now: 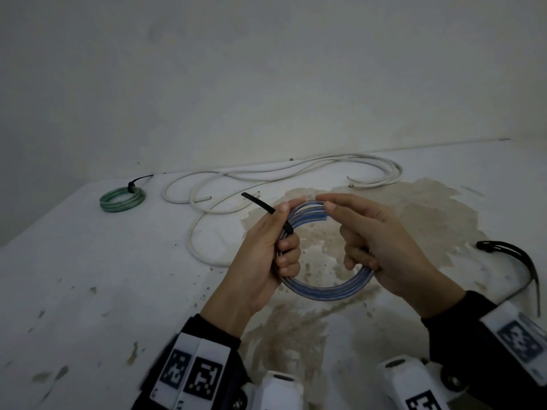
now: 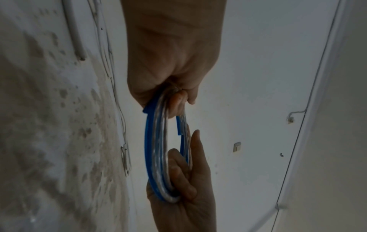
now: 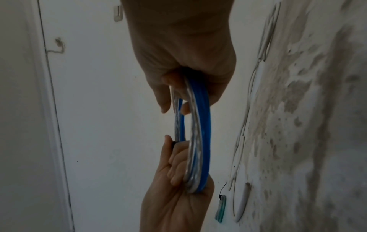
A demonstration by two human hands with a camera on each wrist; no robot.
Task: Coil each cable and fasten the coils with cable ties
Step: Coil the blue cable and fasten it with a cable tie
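Note:
A blue and clear cable coil is held above the stained table between both hands. My left hand grips the coil's left side, and a black cable tie passes under its thumb, its tail sticking up to the left. My right hand grips the right side, fingers curled through the loop, thumb and forefinger reaching over the top. The left wrist view shows the coil edge-on between the two hands; the right wrist view shows the coil the same way.
A green coil fastened with a black tie lies at the far left. A loose white cable sprawls along the wall at the back. Spare black cable ties lie at the right edge. A white wall rises behind the table.

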